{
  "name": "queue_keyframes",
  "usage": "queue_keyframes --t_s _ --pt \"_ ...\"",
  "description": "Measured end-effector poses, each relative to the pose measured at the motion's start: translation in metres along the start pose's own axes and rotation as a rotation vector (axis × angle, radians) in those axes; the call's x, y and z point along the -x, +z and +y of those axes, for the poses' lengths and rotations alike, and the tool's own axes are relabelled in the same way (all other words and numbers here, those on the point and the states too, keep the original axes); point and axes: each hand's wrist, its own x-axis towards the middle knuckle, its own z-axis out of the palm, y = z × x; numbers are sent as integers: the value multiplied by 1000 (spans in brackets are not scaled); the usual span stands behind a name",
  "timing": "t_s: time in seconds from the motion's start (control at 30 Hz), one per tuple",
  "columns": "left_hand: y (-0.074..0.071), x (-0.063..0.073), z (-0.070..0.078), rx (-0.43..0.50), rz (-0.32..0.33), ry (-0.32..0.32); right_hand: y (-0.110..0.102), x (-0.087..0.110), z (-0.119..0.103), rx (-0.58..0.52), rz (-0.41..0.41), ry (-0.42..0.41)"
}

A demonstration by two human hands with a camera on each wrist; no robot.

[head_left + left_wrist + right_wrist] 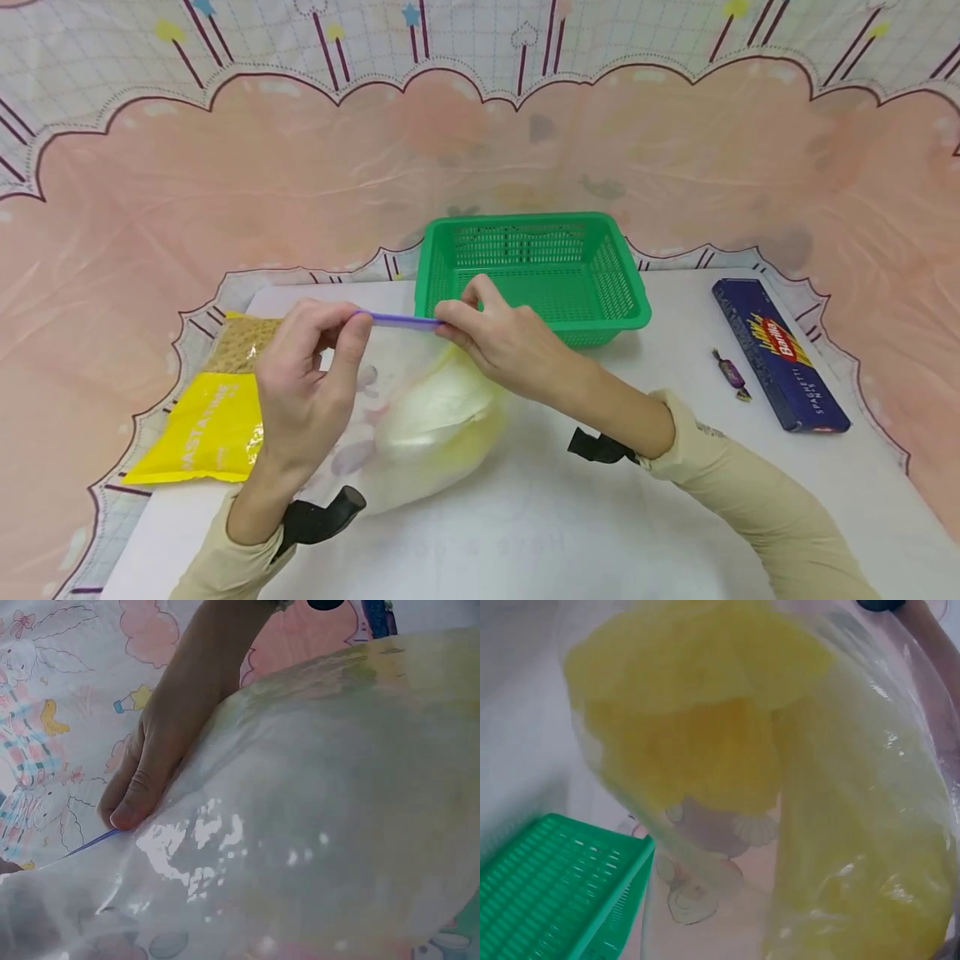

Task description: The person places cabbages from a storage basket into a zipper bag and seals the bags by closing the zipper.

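Observation:
A translucent zip bag (435, 433) with printed pictures hangs over the table, and something soft and yellow (697, 712) shows through its film. Along its upper edge runs a purple zip strip (405, 321). My left hand (311, 379) pinches the strip's left end between thumb and index finger. At the right end, the thumb and fingers of my right hand (510, 337) pinch the same strip. Seen from the left wrist, the bag's shiny film (300, 795) bulges and fills much of the view.
Behind the hands stands a green basket (633, 308). A yellow pasta bag (217, 417) lies at the left. To the right are a dark blue spaghetti box (780, 358) and a small wrapped candy (731, 375). A patterned curtain (300, 183) hangs around the white table (562, 517).

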Motion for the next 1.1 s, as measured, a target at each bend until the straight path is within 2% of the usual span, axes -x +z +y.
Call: queue_keyframes --t_s 0.17,0.3,0.4,0.57,0.63,0.73,0.87,0.93,1.1 --pt "-1 2 -1 -3 -3 -4 2 2 2 -29 23 -44" --pt "-4 0 0 3 -38 -34 3 -1 3 -54 64 -101" --pt "-8 -3 1 3 -97 -54 2 -3 2 -59 71 -119" --pt "-11 -6 -2 -39 -236 -75 2 -3 4 -61 49 -104" --pt "-13 -9 -4 -66 -294 -59 2 -3 6 -71 33 -93" --pt "-14 -12 -5 -92 -340 -3 1 -2 7 -84 3 -79" --pt "-12 -13 -3 -132 -296 33 -4 -4 5 -107 -47 -67" --pt "-11 -13 -1 -135 -272 24 -6 -4 4 -117 -70 -68" --pt "-16 -12 -1 -142 -264 17 -8 2 4 -104 -110 -69"
